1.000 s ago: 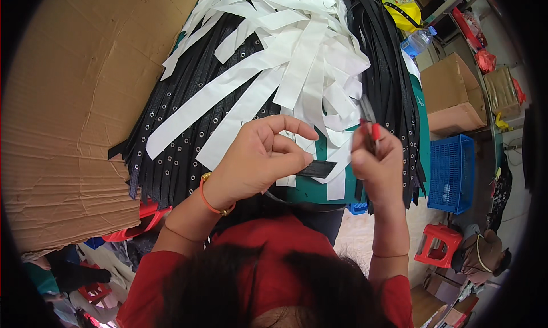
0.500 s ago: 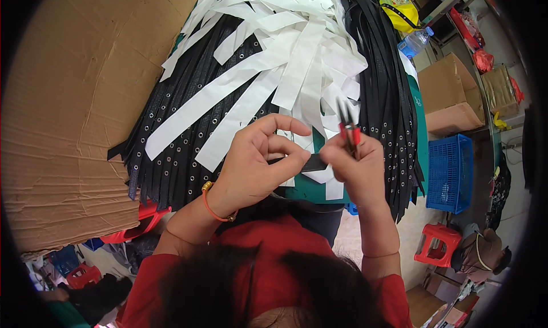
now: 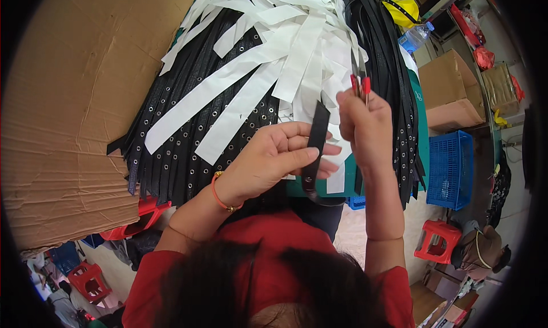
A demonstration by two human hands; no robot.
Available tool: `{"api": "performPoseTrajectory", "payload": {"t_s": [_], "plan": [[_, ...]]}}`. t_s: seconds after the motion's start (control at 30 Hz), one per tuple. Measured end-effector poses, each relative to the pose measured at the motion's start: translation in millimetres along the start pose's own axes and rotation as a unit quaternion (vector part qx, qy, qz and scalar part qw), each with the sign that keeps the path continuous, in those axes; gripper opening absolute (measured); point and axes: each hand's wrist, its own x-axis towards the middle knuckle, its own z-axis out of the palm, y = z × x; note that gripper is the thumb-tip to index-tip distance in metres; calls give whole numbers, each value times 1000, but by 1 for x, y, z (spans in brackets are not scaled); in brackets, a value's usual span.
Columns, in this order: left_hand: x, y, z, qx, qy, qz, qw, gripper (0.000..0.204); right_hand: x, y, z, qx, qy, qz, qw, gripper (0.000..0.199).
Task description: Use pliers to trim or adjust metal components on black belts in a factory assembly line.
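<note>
At frame centre the left hand (image 3: 274, 162) pinches a black strap (image 3: 315, 140) upright while the right hand (image 3: 365, 128) grips red snips (image 3: 359, 82) just beside it, so a slip could nick fingers.

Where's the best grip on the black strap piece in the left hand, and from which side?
Probably its free upper half. The black strap piece stands nearly upright, its lower half pinched by the left hand, so only the top end is bare. Come from above, clamping across the flat faces, since it is thin and flat. The right hand with red-handled snips crowds its right side.
</note>
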Motion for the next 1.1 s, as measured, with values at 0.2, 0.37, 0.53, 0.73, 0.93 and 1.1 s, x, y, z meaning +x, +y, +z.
{"api": "performPoseTrajectory", "payload": {"t_s": [0.2, 0.37, 0.53, 0.73, 0.93, 1.1], "plan": [[13, 7, -10, -58, 101, 110, 987, 30, -11, 14, 6, 80, -65, 29, 994, 23], [18, 12, -14, -53, 132, 180, 973, 33, -22, 19, -5, 179, -183, 88, 963, 13], [19, 14, -14, -40, 142, 189, 971, 34, -26, 16, -14, 181, -195, 75, 961, 19], [24, 19, -21, -24, 163, 215, 963, 32, -28, 15, -23, 199, -202, 95, 954, 18], [17, 21, -49, 9, 259, 268, 928, 31, -28, 19, -42, 173, -202, 117, 957, 22], [6, 14, -73, 6, 328, 288, 900, 31, -29, 28, -58, 155, -200, 145, 957, 25]]}}
